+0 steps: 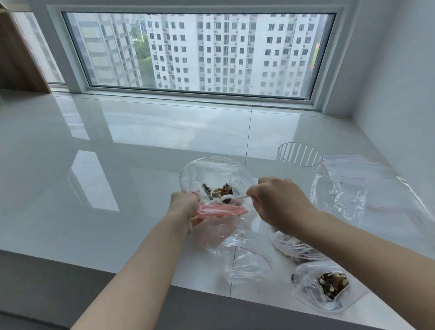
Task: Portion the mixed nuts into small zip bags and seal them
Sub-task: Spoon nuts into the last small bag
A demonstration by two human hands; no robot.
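Observation:
A large clear bag (212,173) with a pink zip strip (223,209) stands open on the white sill, a small heap of mixed nuts (220,191) in its bottom. My left hand (185,204) grips the bag's pink mouth at its left. My right hand (275,202) holds a small white plastic spoon (231,197), its bowl reaching into the bag over the nuts. Nearer me lie small zip bags: an empty one (246,262), one with nuts (297,247) partly under my right forearm, and another with nuts (327,286) at the front right.
A clear ribbed plastic cup (300,162) stands upright just behind my right hand. Crumpled clear plastic bags (365,186) spread to the right, towards the wall. The glossy white sill (79,161) runs left and back to the window; its front edge drops off below my arms.

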